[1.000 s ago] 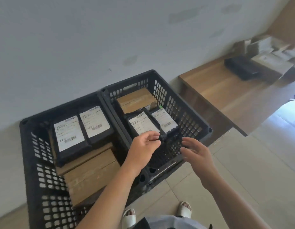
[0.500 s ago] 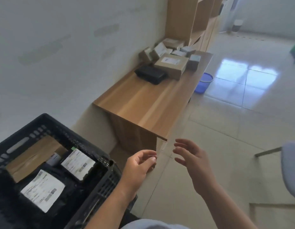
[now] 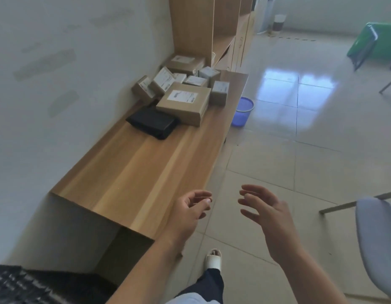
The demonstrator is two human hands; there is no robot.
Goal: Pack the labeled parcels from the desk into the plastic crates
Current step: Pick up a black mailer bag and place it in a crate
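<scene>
Several labeled cardboard parcels lie at the far end of the long wooden desk (image 3: 133,170). The largest is a flat brown box (image 3: 183,103) with a white label. A black wrapped parcel (image 3: 153,125) lies in front of it, and small boxes (image 3: 164,81) are piled behind. My left hand (image 3: 190,210) hovers over the desk's near corner, fingers loosely curled, holding nothing. My right hand (image 3: 264,213) is raised beside it over the floor, fingers spread and empty. A corner of a black plastic crate (image 3: 17,286) shows at the bottom left.
A tall wooden shelf unit (image 3: 199,29) stands behind the parcels. A blue wastebasket (image 3: 242,111) sits on the tiled floor by the desk's far end. A grey chair (image 3: 378,233) is at the right edge, a green object (image 3: 372,44) far right.
The view has swung from the crates toward the desk and parcels. Both empty hands have left the crate and now hang in front of me near the desk's near corner.
</scene>
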